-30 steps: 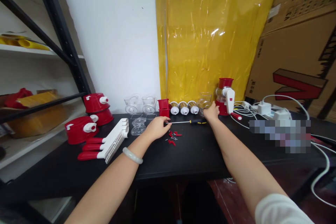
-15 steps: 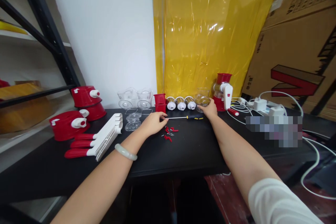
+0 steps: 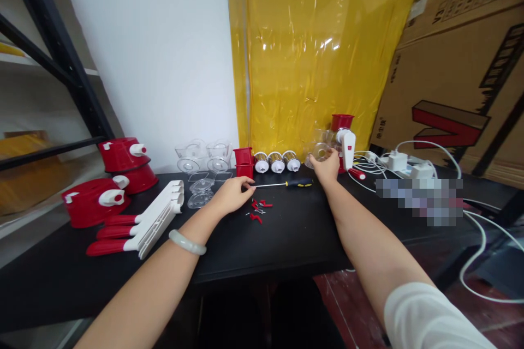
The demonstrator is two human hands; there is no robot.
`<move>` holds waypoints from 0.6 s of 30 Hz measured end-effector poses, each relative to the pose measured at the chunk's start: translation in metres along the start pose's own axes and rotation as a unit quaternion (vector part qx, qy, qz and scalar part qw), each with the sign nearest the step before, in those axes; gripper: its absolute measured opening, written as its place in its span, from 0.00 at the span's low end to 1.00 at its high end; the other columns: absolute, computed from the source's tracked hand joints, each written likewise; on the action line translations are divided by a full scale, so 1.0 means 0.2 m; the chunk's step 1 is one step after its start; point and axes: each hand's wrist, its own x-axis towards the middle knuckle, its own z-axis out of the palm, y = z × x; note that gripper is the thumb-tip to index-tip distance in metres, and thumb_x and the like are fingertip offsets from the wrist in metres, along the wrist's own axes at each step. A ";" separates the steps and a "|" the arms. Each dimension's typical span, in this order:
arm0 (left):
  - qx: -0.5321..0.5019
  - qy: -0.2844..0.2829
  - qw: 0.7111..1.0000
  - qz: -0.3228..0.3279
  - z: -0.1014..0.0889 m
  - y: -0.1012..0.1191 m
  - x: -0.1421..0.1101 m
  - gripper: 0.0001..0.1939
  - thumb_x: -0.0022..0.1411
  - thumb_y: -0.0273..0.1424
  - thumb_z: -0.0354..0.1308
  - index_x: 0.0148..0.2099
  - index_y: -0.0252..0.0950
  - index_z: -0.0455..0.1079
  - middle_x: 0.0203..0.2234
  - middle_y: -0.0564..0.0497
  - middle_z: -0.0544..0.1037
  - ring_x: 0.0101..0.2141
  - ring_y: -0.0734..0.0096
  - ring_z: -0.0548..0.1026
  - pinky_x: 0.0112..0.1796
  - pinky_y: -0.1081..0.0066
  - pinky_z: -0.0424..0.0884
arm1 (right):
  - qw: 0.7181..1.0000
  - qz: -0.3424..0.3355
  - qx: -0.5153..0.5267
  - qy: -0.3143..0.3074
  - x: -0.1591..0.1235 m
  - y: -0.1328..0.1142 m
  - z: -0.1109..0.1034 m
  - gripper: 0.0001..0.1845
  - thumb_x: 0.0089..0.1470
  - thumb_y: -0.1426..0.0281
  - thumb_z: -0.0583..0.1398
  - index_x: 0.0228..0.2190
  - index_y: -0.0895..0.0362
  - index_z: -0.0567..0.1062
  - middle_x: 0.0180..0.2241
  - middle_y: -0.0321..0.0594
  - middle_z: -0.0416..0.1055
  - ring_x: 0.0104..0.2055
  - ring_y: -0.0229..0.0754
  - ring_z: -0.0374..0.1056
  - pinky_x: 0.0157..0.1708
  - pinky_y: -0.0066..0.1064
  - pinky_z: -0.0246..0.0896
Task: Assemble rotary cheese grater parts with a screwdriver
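Note:
My left hand (image 3: pixel 234 194) has its thumb and fingers pinched at the metal tip of a screwdriver (image 3: pixel 299 181), which lies on the black table with its dark blue and yellow handle to the right. My right hand (image 3: pixel 327 169) grips a clear plastic housing (image 3: pixel 320 148) beside the assembled red-and-white rotary grater (image 3: pixel 342 121); the fingers are partly hidden. Between the hands, several red clips (image 3: pixel 256 218) and small metal pieces lie loose. Behind the screwdriver stand a red rectangular feed hopper (image 3: pixel 244 162) and three white-ended metal grater drums (image 3: pixel 277 162).
To the left are red grater bases (image 3: pixel 92 202), white crank arms with red handles (image 3: pixel 159 212), clear housings (image 3: pixel 218 157) and clear lids (image 3: pixel 200 194). White chargers and cables (image 3: pixel 397 161) lie right, before a big cardboard box (image 3: pixel 450 82). A black shelf frame (image 3: pixel 57 65) stands left.
The clear housing has shifted right, toward the assembled grater, with my right hand. My left hand stays at the screwdriver's tip. The camera view has turned slightly right.

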 end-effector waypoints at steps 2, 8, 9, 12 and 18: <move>-0.005 0.006 1.000 0.002 0.00 0.00 0.00 0.17 0.60 0.38 0.54 0.47 0.36 0.75 0.37 0.47 0.82 0.39 0.59 0.79 0.43 0.62 0.72 | 0.998 -0.033 0.033 0.050 0.01 -0.07 -0.02 0.42 0.37 0.58 0.67 0.52 0.63 0.64 0.52 0.57 0.66 0.54 0.54 0.64 0.56 0.45 0.57; -0.067 0.036 0.997 0.009 0.01 0.01 -0.01 0.22 0.59 0.35 0.56 0.55 0.35 0.69 0.41 0.44 0.79 0.43 0.60 0.78 0.44 0.60 0.74 | 0.925 0.084 0.367 -0.051 -0.05 -0.37 -0.07 0.30 0.50 0.49 0.57 0.46 0.58 0.67 0.42 0.48 0.72 0.43 0.48 0.71 0.43 0.42 0.68; -0.083 0.047 0.995 0.017 0.02 0.01 -0.01 0.26 0.59 0.34 0.58 0.59 0.36 0.65 0.44 0.43 0.78 0.45 0.59 0.77 0.45 0.59 0.74 | 0.881 0.123 0.440 -0.123 -0.08 -0.42 -0.06 0.28 0.53 0.48 0.54 0.44 0.58 0.69 0.38 0.46 0.74 0.40 0.47 0.72 0.40 0.41 0.70; -0.160 0.050 0.985 0.029 0.04 0.03 -0.01 0.36 0.58 0.35 0.61 0.66 0.39 0.55 0.51 0.40 0.74 0.51 0.57 0.73 0.48 0.57 0.73 | 0.753 0.225 0.550 -0.281 -0.21 -0.53 -0.05 0.25 0.57 0.49 0.50 0.39 0.56 0.72 0.30 0.41 0.75 0.31 0.43 0.73 0.31 0.35 0.71; -0.396 0.047 0.917 -0.020 0.10 0.05 0.00 0.51 0.53 0.38 0.67 0.69 0.39 0.39 0.60 0.32 0.63 0.57 0.51 0.68 0.52 0.49 0.69 | 0.660 0.337 0.521 -0.424 -0.45 -0.61 -0.04 0.26 0.62 0.52 0.45 0.34 0.58 0.73 0.22 0.39 0.74 0.22 0.39 0.70 0.24 0.31 0.69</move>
